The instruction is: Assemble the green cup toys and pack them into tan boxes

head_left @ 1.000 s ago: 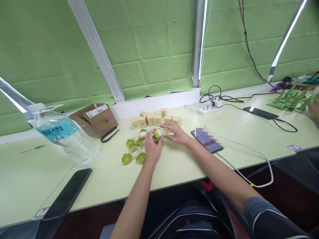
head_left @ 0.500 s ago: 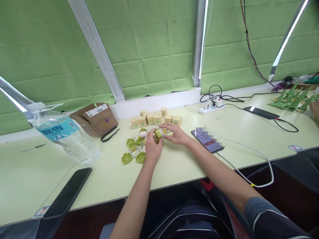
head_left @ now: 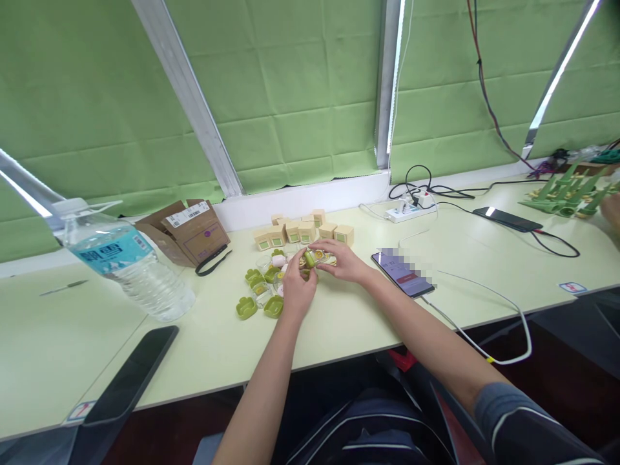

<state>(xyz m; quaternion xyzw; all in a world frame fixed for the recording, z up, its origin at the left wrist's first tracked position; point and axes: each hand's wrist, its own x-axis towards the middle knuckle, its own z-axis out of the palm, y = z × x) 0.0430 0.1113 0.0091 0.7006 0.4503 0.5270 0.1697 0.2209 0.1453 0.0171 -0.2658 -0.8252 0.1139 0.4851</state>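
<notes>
My left hand (head_left: 298, 288) is closed round a small green plastic piece (head_left: 309, 259), its fingertips on the left side of it. My right hand (head_left: 340, 259) comes in from the right, thumb and fingers bent round the side of the same piece and nearly touching it; whether it grips cannot be made out. Beside and under the hands lies a loose pile of green flower-shaped cups (head_left: 247, 308), clear plastic parts (head_left: 262, 297) and pale pink pieces (head_left: 278, 261). Just behind stand several cream-coloured blocks (head_left: 306, 232) with green square fronts.
On the left are a large water bottle (head_left: 128, 265), an opened cardboard box (head_left: 186, 232) and a dark phone (head_left: 133, 373). To the right lie a lit phone (head_left: 403, 274) on a white cable, a power strip (head_left: 411, 210), another phone (head_left: 507, 219) and green plastic parts (head_left: 569, 197).
The green piece has turned between my fingers and now shows a different side. Both hands stay almost in place.
</notes>
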